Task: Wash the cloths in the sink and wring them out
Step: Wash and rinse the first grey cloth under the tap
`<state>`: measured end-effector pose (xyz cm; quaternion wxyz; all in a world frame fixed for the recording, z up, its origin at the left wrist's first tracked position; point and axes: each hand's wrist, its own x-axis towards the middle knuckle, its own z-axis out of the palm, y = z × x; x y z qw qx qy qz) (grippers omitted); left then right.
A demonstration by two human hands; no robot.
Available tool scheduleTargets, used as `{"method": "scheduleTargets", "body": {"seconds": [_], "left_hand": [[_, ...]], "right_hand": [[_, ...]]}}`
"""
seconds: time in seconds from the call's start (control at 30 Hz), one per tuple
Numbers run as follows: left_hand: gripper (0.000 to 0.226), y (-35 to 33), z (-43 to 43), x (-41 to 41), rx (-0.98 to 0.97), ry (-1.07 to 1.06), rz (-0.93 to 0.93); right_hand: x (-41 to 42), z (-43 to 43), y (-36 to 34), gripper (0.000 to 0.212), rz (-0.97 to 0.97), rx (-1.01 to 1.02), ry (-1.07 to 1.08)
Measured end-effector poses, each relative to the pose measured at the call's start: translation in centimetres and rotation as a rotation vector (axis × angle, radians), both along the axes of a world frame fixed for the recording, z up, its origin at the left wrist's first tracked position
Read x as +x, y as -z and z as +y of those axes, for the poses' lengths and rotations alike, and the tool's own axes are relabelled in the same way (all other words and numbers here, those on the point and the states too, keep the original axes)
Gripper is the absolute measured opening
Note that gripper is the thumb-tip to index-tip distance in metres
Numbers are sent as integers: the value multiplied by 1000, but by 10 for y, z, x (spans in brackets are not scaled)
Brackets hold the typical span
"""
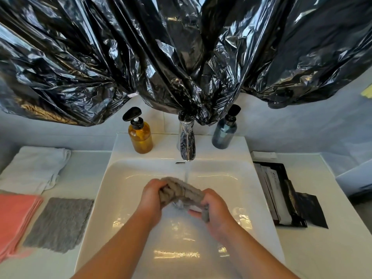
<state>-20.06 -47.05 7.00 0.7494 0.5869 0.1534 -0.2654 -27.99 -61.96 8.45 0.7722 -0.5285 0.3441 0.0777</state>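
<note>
Black plastic sheeting [181, 57] hangs over the wall above a white worktop [322, 248], into which the white sink [128, 178] is set. Over the basin, both hands hold one beige cloth [181, 190] bunched into ridges, with the thin stream from the tap [187, 141] falling on its top edge. The left hand [153, 196] has its fingers clenched round one gathered end, and the right hand [215, 208] has its fingers curled round the other, a short tail hanging below. This looks like the washing step for this cloth, close to wringing. The next move probably calls for twisting the two ends in opposite directions, low over the basin so the water drains there. On the worktop to the left wait a white towel [34, 168], a pink stack [16, 216] and a flat grey cloth [60, 224], so much of the task seems left. The amber pump bottle [140, 135] and dark bottle [224, 131] show no label, and the print on the dark packets [285, 198] at right is too small to read.
</note>
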Motion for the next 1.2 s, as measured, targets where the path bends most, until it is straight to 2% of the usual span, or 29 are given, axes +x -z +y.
{"method": "scheduleTargets", "body": {"seconds": [0.1, 0.17, 0.23, 0.3, 0.37, 0.43, 0.47, 0.57, 0.7, 0.8, 0.9, 0.97, 1.1, 1.2], "left_hand": [[31, -13, -36, 11, -151, -105, 106], [30, -13, -54, 18, -135, -101, 118], [30, -12, -63, 21, -108, -18, 144], [19, -13, -69, 20, -136, 49, 196], [15, -16, -72, 16, -132, 82, 208], [25, -15, -71, 10, -108, 111, 183], [29, -13, -71, 8, -88, 116, 170], [34, -20, -62, -4, -90, 109, 153], [36, -27, -35, -16, -143, -3, 120], [39, -23, -16, -19, -120, -176, 84], [20, -19, -9, -22, -65, -306, 109], [21, -20, -12, -27, -65, -310, 151], [32, -38, -22, -37, -89, -181, 136], [19, -54, -28, -43, -22, -39, 57]], "right_hand": [[4, 11, -13, 17, -19, -138, -42], [3, 18, -20, 14, -65, -249, -86], [3, 22, -21, 17, -119, -257, -70], [3, 21, -17, 17, -148, -295, -7], [3, 17, -11, 10, -147, -471, 51], [4, 14, -9, 4, -142, -610, 88], [6, 13, -9, 11, -131, -646, 100], [17, 12, -12, 29, -114, -619, 78], [30, 15, -19, 24, -86, -450, 8], [21, 21, -13, 21, -2, -437, -57], [4, 35, -10, 14, -45, -387, -13], [-6, 51, -11, 19, -102, -328, 24], [-6, 64, -26, 18, -246, -588, 78], [13, 53, -39, 30, -276, -718, 64]]}}
